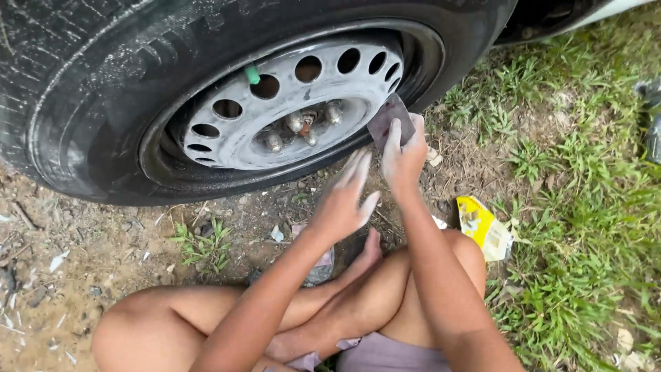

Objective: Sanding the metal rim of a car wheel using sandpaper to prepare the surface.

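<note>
A car wheel with a black tyre and a grey steel rim with round holes fills the upper left. Several lug nuts show at the hub, and a green valve cap sticks out of the rim. My right hand presses a small dark rectangular piece, like sandpaper, against the rim's lower right edge. My left hand hovers open just below the rim, fingers spread, holding nothing. I squat, with my bare knees at the bottom of the view.
Bare dirt with pebbles and litter lies under the wheel. A crumpled yellow wrapper rests on the ground right of my knee. Grass covers the right side. A dark object sits at the far right edge.
</note>
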